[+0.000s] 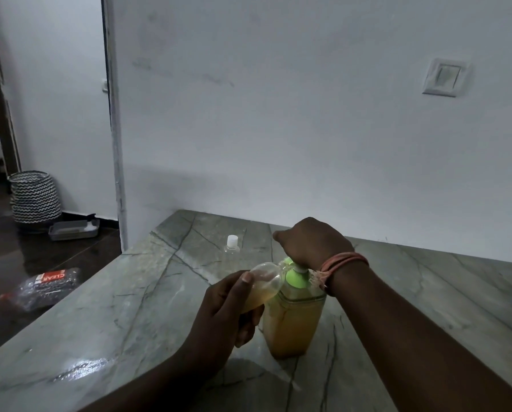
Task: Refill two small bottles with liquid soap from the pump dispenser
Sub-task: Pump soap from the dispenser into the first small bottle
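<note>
A clear pump dispenser point(293, 322) with a green top, filled with amber soap, stands on the grey stone counter point(129, 307). My right hand point(308, 242) presses down on its pump head, fingers curled over it. My left hand point(228, 310) grips a small clear bottle point(263, 282), tilted with its mouth against the dispenser's spout; amber soap partly fills it. A second small clear bottle point(231, 244) with a white cap stands behind the dispenser, apart from both hands.
A white wall with a switch plate point(445, 77) backs the counter. Off the counter's left edge, on the dark floor, lie a plastic packet point(46, 286), a grey tray point(70, 230) and a zigzag-patterned basket point(34, 197).
</note>
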Demonstrator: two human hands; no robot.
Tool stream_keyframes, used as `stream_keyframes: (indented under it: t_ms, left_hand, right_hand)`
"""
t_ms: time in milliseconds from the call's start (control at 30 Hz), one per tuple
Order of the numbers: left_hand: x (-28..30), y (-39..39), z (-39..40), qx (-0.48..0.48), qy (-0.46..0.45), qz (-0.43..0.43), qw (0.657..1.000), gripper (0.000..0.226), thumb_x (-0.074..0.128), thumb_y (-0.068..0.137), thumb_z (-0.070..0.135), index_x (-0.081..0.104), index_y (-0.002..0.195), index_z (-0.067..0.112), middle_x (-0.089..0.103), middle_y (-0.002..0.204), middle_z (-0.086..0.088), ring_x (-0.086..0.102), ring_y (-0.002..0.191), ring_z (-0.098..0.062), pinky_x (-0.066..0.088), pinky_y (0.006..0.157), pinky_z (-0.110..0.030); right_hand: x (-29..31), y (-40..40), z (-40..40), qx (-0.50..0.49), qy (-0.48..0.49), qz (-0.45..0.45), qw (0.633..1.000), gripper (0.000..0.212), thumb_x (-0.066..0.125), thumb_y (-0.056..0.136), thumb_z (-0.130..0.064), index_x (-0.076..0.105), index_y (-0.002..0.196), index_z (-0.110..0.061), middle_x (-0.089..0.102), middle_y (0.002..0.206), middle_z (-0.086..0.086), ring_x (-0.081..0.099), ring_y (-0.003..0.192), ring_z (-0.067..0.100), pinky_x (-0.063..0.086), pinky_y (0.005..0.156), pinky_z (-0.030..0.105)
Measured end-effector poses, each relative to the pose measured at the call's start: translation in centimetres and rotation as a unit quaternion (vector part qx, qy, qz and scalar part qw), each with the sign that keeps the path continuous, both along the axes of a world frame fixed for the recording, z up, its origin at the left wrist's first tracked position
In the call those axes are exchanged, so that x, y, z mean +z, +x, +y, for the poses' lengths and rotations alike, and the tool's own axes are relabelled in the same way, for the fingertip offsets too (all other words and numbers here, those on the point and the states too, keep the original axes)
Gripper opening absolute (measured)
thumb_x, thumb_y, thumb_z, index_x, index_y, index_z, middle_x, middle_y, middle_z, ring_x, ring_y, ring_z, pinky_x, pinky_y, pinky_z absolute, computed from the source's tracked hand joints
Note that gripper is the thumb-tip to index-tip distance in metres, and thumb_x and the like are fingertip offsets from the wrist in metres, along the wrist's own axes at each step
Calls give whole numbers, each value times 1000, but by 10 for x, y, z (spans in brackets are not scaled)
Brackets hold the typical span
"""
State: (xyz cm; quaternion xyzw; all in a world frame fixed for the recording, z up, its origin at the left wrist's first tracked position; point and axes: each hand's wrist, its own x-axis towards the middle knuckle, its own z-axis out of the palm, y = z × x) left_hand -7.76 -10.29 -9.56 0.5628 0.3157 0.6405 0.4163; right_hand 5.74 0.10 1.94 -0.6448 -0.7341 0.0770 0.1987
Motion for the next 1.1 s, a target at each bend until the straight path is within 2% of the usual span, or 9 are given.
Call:
stream_keyframes:
  t_ms: [100,233,400,567,700,833,900,1000,1100]
  left_hand:
    - [0,-1,-1,5,1,7,1000,37,45,97,40,73,110,20,53,61,-12,39,40,-15,32,41,-25]
    - [1,-1,-2,-6,3,2,1000,37,45,97,41,72,111,20,53,61,-13,38,40,-16,32,42,-24]
    - [-1,-2,1,-6,-4,1,1000,38,45,100,41,72,111,17,53,61,-14,37,41,-18,31,42,-25]
    - [-2,-3,1,-2,-3,10,1000,41,45,99,42,69,116,13,53,60,-11,37,41,-18,31,42,-27]
    - [-2,-3,1,-6,-1,11,1000,37,43,103,39,70,116,17,52,61,-12,37,42,-19,31,43,-28]
    - [-3,-4,4,-8,-2,15,1000,40,46,98,42,71,114,15,52,61,-11,37,42,-18,31,43,-27]
    - [-3,-3,3,-5,-1,12,1000,40,47,97,43,71,113,16,53,60,-11,37,42,-18,31,43,-27]
    - [-2,-4,2,-7,2,12,1000,40,50,96,47,72,113,19,53,61,-12,38,41,-17,32,42,-26]
    - [-1,-2,1,-5,6,15,1000,39,47,97,44,73,112,19,52,61,-13,37,41,-18,32,42,-26]
  right_hand:
    - [4,-1,-4,-6,28,-32,999,36,48,81,-50,53,64,-19,61,73,2,60,74,24,45,68,31]
    - [13,-1,-8,-4,80,-78,994,38,48,84,-52,47,64,-20,50,68,-2,55,74,24,42,67,30]
    - [-2,-2,1,-13,11,3,1000,37,51,75,-52,56,62,-18,65,75,5,63,75,26,50,71,33]
    - [2,-3,0,-17,23,-44,999,35,49,77,-52,57,64,-20,66,77,2,63,77,25,48,72,32]
    - [12,-4,-6,-19,74,-105,992,34,49,83,-51,50,65,-21,53,73,-2,55,76,24,42,68,30]
    - [1,-3,1,-20,29,-12,999,36,51,80,-50,56,63,-18,63,72,2,61,72,23,46,67,31]
    - [-3,-2,2,-22,12,-2,1000,36,52,79,-49,58,62,-18,66,71,2,63,70,23,46,65,30]
    - [0,-2,0,-22,25,-18,999,34,52,79,-49,60,64,-19,65,73,1,61,70,22,46,65,30]
    - [8,-2,-7,-17,64,-81,995,32,51,81,-48,55,66,-20,57,70,-3,58,73,21,42,64,29]
